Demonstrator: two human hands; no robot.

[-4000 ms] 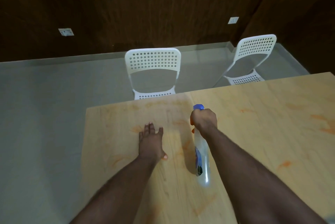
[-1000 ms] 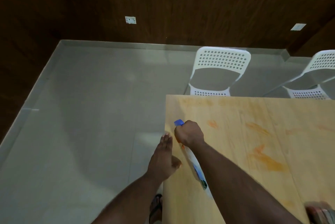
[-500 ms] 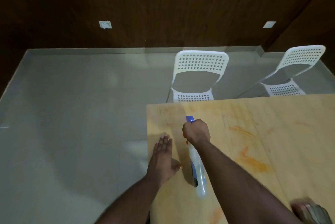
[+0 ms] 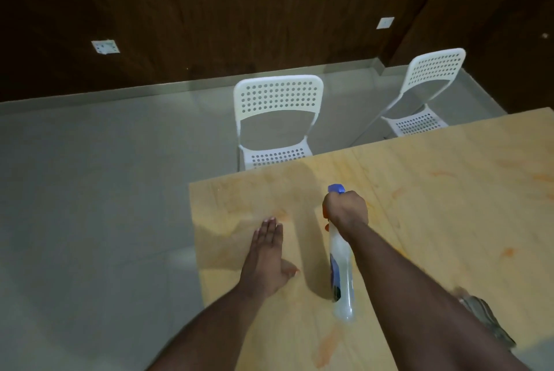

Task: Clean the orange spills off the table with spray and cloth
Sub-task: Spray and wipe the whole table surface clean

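My right hand (image 4: 346, 211) grips the neck of a clear spray bottle (image 4: 340, 274) with a blue nozzle, holding it over the light wooden table (image 4: 443, 238) with the nozzle pointing away from me. My left hand (image 4: 267, 253) lies flat on the table near its left edge, fingers straight and together. Faint orange smears (image 4: 508, 251) mark the wood to the right, one orange smear (image 4: 325, 348) lies near the front, and another pale one (image 4: 283, 216) sits just beyond my left fingertips. A crumpled grey cloth (image 4: 485, 318) shows at the right, partly behind my right forearm.
Two white perforated chairs stand beyond the table's far edge, one chair (image 4: 277, 118) straight ahead and a second chair (image 4: 425, 91) to the right. Grey floor (image 4: 90, 205) spreads to the left. A dark wooden wall (image 4: 239, 10) closes the back.
The view has swung right, so more table shows. My right hand with the bottle has shifted further onto the table, and my left hand now lies fully on the tabletop.
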